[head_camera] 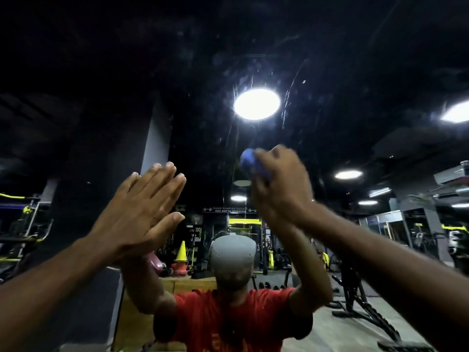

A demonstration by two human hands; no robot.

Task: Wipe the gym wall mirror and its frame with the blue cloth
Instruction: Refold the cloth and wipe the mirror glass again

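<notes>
**Cloth high on the mirror, frame unseen**

Fingers (262,155) of the right hand (279,184) were clamped round the bunched blue cloth (248,162), high on the mirror (330,72). The left hand (142,212) lay flat on it, fingers straight. The small wad could leave streaks, and the bare palm could smudge. Mirror lay open all round; no frame edge showed.

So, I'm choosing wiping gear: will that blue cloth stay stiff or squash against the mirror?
Likely soft and floppy: the blue cloth is balled up in the right hand. Probably light, since it is held high one-handed. It should squash under pressure.
</notes>
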